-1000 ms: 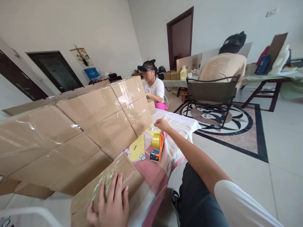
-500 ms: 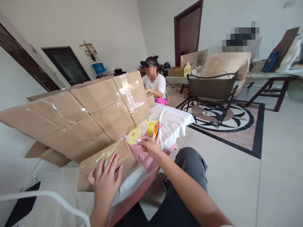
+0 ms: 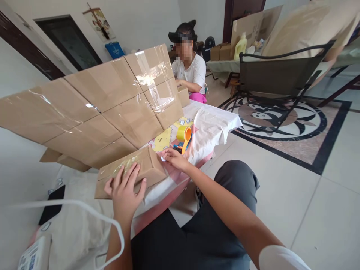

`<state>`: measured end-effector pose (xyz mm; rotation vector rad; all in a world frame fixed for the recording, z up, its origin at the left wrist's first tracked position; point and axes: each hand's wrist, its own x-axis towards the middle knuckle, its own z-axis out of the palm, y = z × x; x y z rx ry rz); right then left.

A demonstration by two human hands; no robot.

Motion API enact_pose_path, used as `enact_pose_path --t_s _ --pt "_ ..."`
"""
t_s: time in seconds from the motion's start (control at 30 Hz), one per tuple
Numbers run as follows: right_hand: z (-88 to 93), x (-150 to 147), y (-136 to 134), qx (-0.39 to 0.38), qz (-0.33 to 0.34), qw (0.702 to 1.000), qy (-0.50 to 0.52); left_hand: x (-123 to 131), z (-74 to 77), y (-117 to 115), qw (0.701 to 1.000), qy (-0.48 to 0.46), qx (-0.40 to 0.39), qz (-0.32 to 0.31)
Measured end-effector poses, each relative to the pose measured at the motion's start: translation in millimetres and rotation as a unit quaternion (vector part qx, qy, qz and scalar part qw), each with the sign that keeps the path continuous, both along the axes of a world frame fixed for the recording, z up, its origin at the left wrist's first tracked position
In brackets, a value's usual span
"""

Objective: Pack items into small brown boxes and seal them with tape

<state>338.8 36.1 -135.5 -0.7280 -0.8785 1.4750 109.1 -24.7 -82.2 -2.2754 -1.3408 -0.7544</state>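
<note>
My left hand (image 3: pixel 126 189) lies with its fingers spread over the top of a taped cardboard box (image 3: pixel 152 170), near its left end. Beyond the box's right end is my right hand (image 3: pixel 177 159), thumb and fingers drawn together. A small white patch shows at those fingertips; whether it is a held piece or part of the cloth's print I cannot tell. Just past the right hand, a tape dispenser (image 3: pixel 185 138) with an orange frame and a yellow roll sits on the printed tablecloth (image 3: pixel 165 139).
A wall of taped cardboard boxes (image 3: pixel 120 97) rises behind the box. Opposite sits a person (image 3: pixel 194 71) in a white shirt. A white cable (image 3: pixel 84 204) loops across the lower left. At the right, another person sits in a dark chair (image 3: pixel 277 75).
The view has tilted downward, so the boxes and table appear higher. My right hand's fingertips have come slightly nearer to the box's end. The left hand stays on the box.
</note>
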Motion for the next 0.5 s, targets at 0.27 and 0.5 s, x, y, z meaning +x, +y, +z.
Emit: enact_pose_path --t_s 0.27,0.5 --pt "11.2 -20.6 2.8 -0.014 0.005 1.0 -0.005 2.5 0.4 1.7 1.0 -0.005 -0.011 0.016" --pt "14.8 -22.2 1.8 -0.037 0.005 0.999 0.01 1.2 -2.4 8.5 0.999 -0.022 0.039 -0.029"
